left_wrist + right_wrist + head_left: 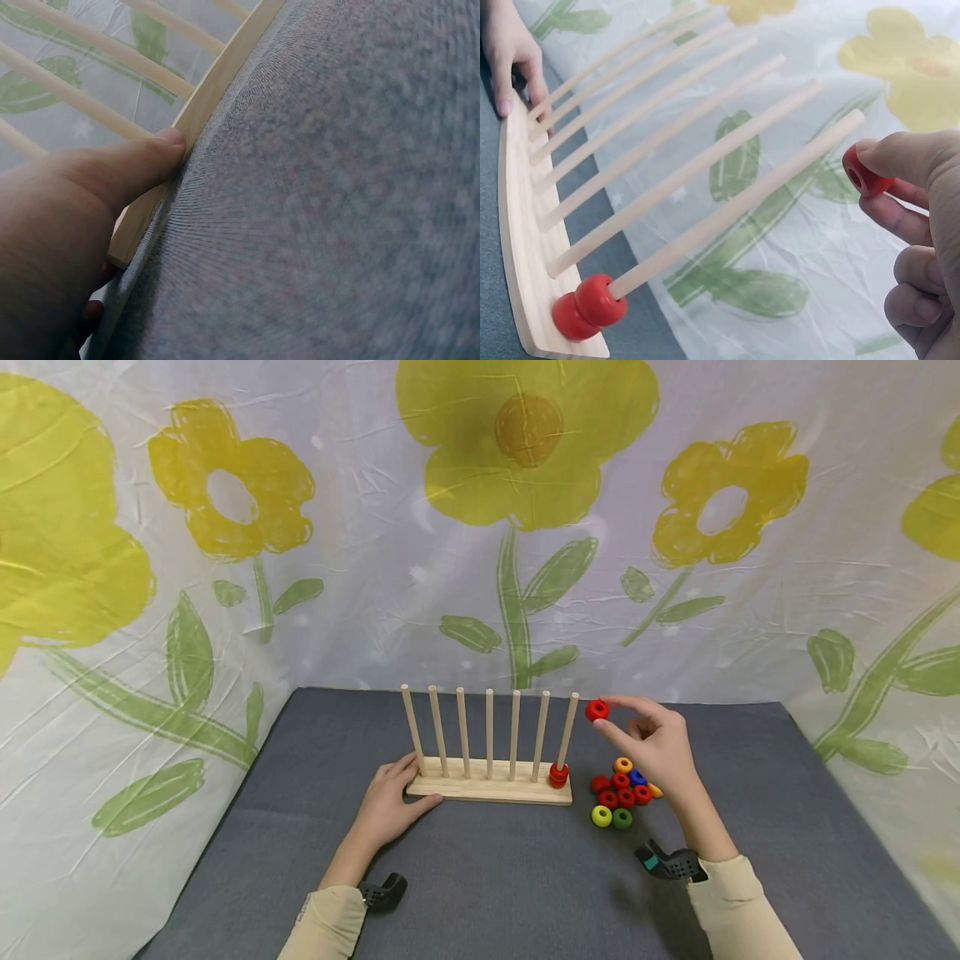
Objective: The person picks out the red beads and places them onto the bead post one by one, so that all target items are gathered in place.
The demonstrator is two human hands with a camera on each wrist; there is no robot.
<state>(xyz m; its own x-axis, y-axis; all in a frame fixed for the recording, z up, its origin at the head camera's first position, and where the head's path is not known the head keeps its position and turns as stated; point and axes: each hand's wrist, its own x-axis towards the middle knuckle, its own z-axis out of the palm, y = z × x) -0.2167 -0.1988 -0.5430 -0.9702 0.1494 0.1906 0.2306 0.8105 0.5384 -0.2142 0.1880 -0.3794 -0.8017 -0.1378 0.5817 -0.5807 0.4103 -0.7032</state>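
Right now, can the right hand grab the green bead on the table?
Probably not yet: the right hand pinches a red bead, so it looks busy. The way itself seems free, though, since nothing covers the green bead on the table.

Pegs [112, 51] cropped in left wrist view, cloth [337, 225] blurred, one orange bead [656, 791] partly hidden

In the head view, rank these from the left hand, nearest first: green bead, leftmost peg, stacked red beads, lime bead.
1. Leftmost peg: right beside the left hand.
2. Stacked red beads: low on the rightmost peg.
3. Lime bead: right of the base.
4. Green bead: just right of the lime one.
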